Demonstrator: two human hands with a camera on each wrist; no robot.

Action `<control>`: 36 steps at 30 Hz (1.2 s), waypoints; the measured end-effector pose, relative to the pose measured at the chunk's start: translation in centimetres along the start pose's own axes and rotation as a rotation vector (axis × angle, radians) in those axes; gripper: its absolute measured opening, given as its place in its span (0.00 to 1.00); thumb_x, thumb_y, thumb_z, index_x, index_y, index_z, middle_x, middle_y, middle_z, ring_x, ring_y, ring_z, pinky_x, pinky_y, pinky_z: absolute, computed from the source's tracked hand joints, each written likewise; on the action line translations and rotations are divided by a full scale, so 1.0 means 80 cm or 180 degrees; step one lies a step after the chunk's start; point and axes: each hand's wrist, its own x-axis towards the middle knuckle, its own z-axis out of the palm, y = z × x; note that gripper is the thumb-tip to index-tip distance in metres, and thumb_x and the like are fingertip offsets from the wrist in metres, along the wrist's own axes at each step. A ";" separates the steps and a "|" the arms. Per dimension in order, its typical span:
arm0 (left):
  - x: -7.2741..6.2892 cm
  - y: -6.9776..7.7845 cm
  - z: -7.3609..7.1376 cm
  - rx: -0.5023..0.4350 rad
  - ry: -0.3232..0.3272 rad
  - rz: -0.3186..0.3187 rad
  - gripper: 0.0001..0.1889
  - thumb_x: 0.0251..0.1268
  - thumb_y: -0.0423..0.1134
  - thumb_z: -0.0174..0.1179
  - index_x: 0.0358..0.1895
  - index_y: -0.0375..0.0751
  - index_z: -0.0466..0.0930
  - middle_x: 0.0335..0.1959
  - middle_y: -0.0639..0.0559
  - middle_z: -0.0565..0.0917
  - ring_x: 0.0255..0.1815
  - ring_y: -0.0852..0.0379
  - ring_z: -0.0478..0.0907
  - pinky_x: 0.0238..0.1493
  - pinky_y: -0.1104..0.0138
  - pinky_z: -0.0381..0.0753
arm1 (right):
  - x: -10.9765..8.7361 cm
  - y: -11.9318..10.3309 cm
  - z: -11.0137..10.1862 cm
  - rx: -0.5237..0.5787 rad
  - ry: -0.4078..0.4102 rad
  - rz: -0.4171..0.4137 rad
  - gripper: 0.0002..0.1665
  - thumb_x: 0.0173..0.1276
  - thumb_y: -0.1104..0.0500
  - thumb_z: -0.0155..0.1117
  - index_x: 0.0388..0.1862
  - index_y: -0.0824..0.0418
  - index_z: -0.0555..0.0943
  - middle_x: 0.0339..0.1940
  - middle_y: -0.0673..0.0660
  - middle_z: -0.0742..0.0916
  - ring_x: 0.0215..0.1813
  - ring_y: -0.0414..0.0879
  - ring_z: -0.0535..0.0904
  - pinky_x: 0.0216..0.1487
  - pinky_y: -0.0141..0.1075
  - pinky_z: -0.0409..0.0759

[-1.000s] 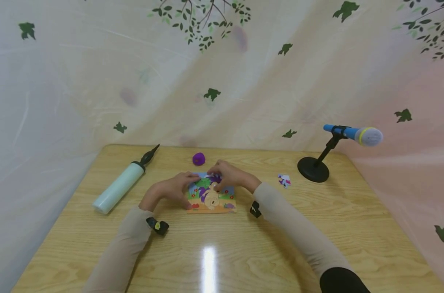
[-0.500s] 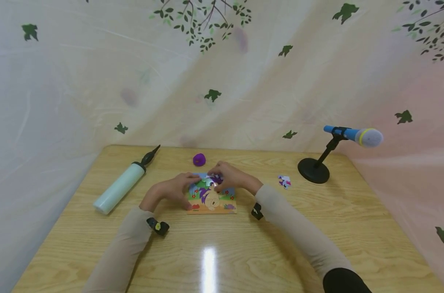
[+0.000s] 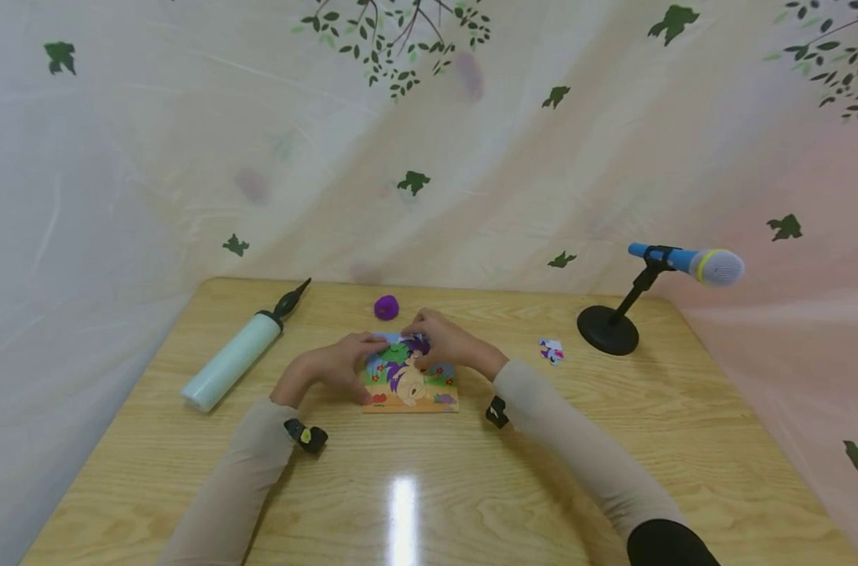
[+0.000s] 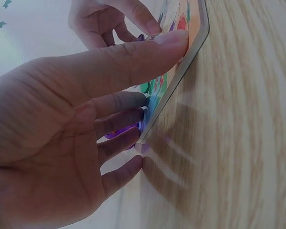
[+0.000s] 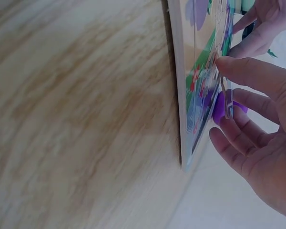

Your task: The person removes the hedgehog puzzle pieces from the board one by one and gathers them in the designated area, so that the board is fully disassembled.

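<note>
A colourful jigsaw puzzle board, with a purple-and-cream cartoon figure, lies flat on the wooden table. My left hand spans its left side, thumb near the front corner and fingertips at the back edge; the fingers are fairly straight. Over the board's upper right, my right hand pinches a thin puzzle piece between thumb and fingers, seen tilted just above the surface in the right wrist view. The left wrist view shows the left thumb resting on the board's face. Part of the picture is hidden under the right fingers.
Farther right lies a loose puzzle piece in purple and white. Behind the board sits a small purple object. A pale green hand pump lies at the left; a blue microphone on a black stand is at the back right.
Both hands keep nearly the same place on the board. The piece under the right fingers tilts slightly over the upper part of the picture; the whole view shifts a little.
</note>
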 end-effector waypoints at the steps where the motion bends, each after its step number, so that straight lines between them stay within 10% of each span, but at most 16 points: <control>1: 0.000 0.000 0.000 0.0007 0.0003 0.0010 0.52 0.52 0.44 0.78 0.80 0.39 0.57 0.80 0.35 0.57 0.80 0.32 0.54 0.79 0.36 0.58 | 0.000 0.000 0.000 -0.0013 0.0007 -0.0006 0.36 0.60 0.61 0.77 0.68 0.65 0.78 0.53 0.59 0.77 0.51 0.47 0.72 0.52 0.36 0.79; 36: -0.002 0.005 -0.002 -0.0058 -0.0016 -0.0095 0.52 0.53 0.44 0.78 0.80 0.41 0.57 0.81 0.35 0.56 0.80 0.32 0.52 0.78 0.35 0.58 | -0.014 0.000 -0.008 -0.0244 0.0240 -0.0190 0.31 0.63 0.64 0.73 0.66 0.66 0.79 0.53 0.61 0.79 0.51 0.50 0.73 0.49 0.37 0.80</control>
